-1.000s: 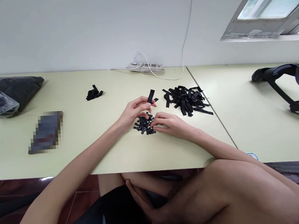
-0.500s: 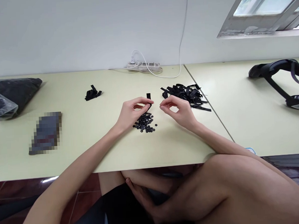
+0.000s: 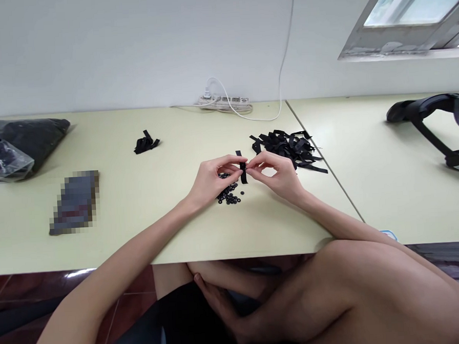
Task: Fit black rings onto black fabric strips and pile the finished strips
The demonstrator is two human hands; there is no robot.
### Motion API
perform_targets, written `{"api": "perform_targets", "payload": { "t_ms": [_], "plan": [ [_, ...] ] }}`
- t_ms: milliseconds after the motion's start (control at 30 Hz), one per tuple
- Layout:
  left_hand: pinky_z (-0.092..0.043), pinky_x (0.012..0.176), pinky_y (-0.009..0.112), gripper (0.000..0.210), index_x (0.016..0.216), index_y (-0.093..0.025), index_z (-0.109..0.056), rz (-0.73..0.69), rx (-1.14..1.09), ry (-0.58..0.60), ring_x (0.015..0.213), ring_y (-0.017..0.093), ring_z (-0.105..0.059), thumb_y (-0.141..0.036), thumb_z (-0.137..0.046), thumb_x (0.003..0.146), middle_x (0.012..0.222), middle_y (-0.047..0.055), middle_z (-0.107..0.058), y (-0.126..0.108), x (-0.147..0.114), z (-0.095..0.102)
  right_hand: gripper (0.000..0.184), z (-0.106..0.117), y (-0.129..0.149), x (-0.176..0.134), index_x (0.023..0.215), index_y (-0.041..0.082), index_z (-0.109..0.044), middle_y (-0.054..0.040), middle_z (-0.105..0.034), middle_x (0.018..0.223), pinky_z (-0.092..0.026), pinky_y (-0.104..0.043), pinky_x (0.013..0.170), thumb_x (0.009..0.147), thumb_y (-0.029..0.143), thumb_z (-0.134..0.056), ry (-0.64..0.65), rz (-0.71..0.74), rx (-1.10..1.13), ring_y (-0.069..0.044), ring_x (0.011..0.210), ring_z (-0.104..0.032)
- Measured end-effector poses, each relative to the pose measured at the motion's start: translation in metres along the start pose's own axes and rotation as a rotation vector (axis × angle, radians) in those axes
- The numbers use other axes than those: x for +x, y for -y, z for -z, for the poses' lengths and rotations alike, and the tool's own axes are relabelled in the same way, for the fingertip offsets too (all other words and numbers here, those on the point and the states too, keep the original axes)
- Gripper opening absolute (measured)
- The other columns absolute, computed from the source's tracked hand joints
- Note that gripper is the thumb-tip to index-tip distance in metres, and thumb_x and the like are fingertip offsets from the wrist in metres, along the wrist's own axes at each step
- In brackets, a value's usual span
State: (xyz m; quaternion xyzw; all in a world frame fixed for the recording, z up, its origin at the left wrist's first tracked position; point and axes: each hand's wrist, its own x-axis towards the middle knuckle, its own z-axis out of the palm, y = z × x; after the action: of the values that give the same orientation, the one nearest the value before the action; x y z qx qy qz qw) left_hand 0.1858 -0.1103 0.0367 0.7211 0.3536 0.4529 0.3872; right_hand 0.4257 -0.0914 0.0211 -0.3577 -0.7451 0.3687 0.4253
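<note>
A short black fabric strip [image 3: 244, 177] stands nearly upright in the pinch of my left hand [image 3: 210, 184]; its ends stick out above and below the fingers. My right hand [image 3: 278, 175] is closed in a pinch and meets the strip from the right. Whatever its fingertips hold is too small and covered to make out. Beneath my left hand lies a pile of small black ring-shaped discs [image 3: 231, 196], partly hidden by the hand. One loose disc [image 3: 242, 193] lies just right of that pile. Behind my right hand is a heap of black fabric strips [image 3: 285, 143].
A smaller bunch of strips [image 3: 146, 142] lies back left. Further left are a blurred-out dark object [image 3: 75, 203] and a dark plastic bag [image 3: 39, 143]. A power strip [image 3: 226, 103] with a white cable sits against the wall. A black headset [image 3: 423, 126] lies at right.
My hands have come together: the right fingertips now meet the strip, where before there was a gap. The left hand moved slightly right with the strip, whose lower end now shows.
</note>
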Motion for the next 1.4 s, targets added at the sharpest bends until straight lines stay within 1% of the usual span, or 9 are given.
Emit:
{"api": "perform_targets", "payload": {
  "t_ms": [100, 233, 367, 533, 633, 767, 933, 1133, 1400],
  "plan": [
    [-0.070, 0.094, 0.034, 0.026, 0.127, -0.020, -0.085, -0.028, 0.004, -0.021, 0.098, 0.021, -0.085, -0.028, -0.082, 0.103, 0.118, 0.008, -0.087, -0.002, -0.001, -0.003, 0.034, -0.002, 0.002, -0.001, 0.110, 0.043, -0.080, -0.0002, -0.080, 0.112, -0.067, -0.055, 0.105, 0.083, 0.053, -0.099, -0.033, -0.001, -0.036, -0.032, 0.123, -0.070],
    [-0.071, 0.092, 0.035, 0.025, 0.126, -0.021, -0.084, -0.067, 0.013, -0.047, 0.097, 0.021, -0.084, -0.031, -0.081, 0.103, 0.119, 0.008, -0.085, -0.006, -0.003, -0.008, 0.025, -0.005, 0.010, -0.002, 0.097, 0.036, -0.079, -0.0054, -0.079, 0.105, -0.069, -0.052, 0.091, 0.091, 0.056, -0.092, -0.120, 0.006, -0.073, -0.031, 0.109, -0.074],
    [-0.071, 0.093, 0.033, 0.023, 0.126, -0.023, -0.085, -0.114, 0.023, -0.057, 0.097, 0.019, -0.083, -0.028, -0.079, 0.105, 0.120, 0.007, -0.084, -0.009, -0.004, -0.009, 0.016, -0.005, 0.016, -0.006, 0.096, 0.032, -0.079, -0.0045, -0.080, 0.099, -0.067, -0.047, 0.086, 0.099, 0.046, -0.085, -0.153, 0.032, -0.080, -0.026, 0.095, -0.074],
    [-0.071, 0.093, 0.032, 0.025, 0.129, -0.023, -0.085, -0.121, -0.001, -0.069, 0.096, 0.017, -0.083, -0.026, -0.079, 0.104, 0.122, 0.007, -0.083, -0.009, -0.004, -0.012, 0.007, -0.006, 0.012, -0.006, 0.096, 0.029, -0.079, -0.0020, -0.079, 0.092, -0.063, -0.042, 0.076, 0.102, 0.033, -0.079, -0.189, 0.162, -0.037, -0.021, 0.082, -0.071],
    [-0.072, 0.093, 0.033, 0.026, 0.128, -0.023, -0.085, -0.090, -0.033, -0.097, 0.095, 0.018, -0.083, -0.030, -0.082, 0.103, 0.122, 0.007, -0.083, -0.009, -0.006, -0.015, 0.009, -0.007, 0.011, -0.004, 0.095, 0.030, -0.080, -0.0027, -0.078, 0.092, -0.065, -0.044, 0.077, 0.100, 0.037, -0.081, -0.200, 0.123, -0.013, -0.022, 0.083, -0.071],
    [-0.072, 0.091, 0.033, 0.029, 0.129, -0.024, -0.085, -0.061, -0.070, -0.117, 0.095, 0.018, -0.083, -0.033, -0.085, 0.101, 0.125, 0.008, -0.083, -0.010, -0.008, -0.018, 0.011, -0.008, 0.009, -0.006, 0.095, 0.031, -0.080, -0.0040, -0.078, 0.098, -0.066, -0.047, 0.089, 0.099, 0.040, -0.085, -0.217, 0.033, 0.028, -0.024, 0.092, -0.072],
    [-0.072, 0.089, 0.029, 0.029, 0.129, -0.024, -0.086, -0.079, -0.132, -0.105, 0.094, 0.016, -0.083, -0.027, -0.086, 0.101, 0.125, 0.007, -0.083, -0.008, -0.007, -0.019, 0.017, -0.008, 0.002, -0.006, 0.099, 0.029, -0.079, -0.0047, -0.079, 0.101, -0.067, -0.046, 0.095, 0.099, 0.045, -0.087, -0.197, -0.005, 0.105, -0.024, 0.098, -0.077],
    [-0.071, 0.086, 0.024, 0.032, 0.130, -0.027, -0.087, -0.145, -0.191, -0.087, 0.089, 0.012, -0.081, -0.020, -0.087, 0.099, 0.123, 0.006, -0.084, -0.002, -0.005, -0.020, 0.029, -0.009, -0.005, -0.004, 0.098, 0.026, -0.077, -0.0052, -0.081, 0.098, -0.069, -0.037, 0.088, 0.099, 0.052, -0.089, -0.135, -0.038, 0.183, -0.019, 0.094, -0.077],
    [-0.072, 0.084, 0.026, 0.035, 0.133, -0.027, -0.087, -0.138, -0.199, -0.059, 0.086, 0.013, -0.080, -0.021, -0.087, 0.098, 0.125, 0.007, -0.084, 0.000, -0.006, -0.020, 0.032, -0.012, -0.008, -0.004, 0.101, 0.026, -0.075, -0.0038, -0.080, 0.096, -0.070, -0.036, 0.087, 0.098, 0.054, -0.090, -0.150, -0.046, 0.210, -0.018, 0.091, -0.077]
  ]
}}
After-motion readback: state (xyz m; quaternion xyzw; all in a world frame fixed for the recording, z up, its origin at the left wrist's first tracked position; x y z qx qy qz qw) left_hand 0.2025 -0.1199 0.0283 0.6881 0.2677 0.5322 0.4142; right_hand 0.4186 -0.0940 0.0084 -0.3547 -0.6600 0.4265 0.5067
